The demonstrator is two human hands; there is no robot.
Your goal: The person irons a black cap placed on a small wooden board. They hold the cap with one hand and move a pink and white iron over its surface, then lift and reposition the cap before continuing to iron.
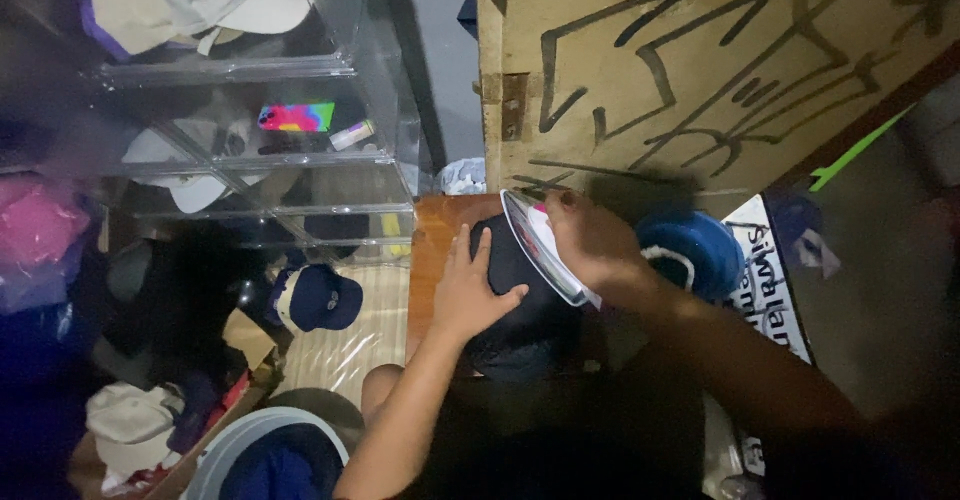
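Nearest, the left hand (468,295) lies flat with fingers spread on a dark navy cloth cap (520,300), which sits on a small wooden table (428,235). Just beyond, the right hand (590,240) grips a white-soled clothes iron (540,245), tilted on edge against the cap. A round blue cap (700,250) lies right of it. Left, another navy cap (320,298) rests on a striped mat (360,335). Farther off stand clear plastic drawers (300,140) with pale caps, and a scrawled cardboard sheet (700,60).
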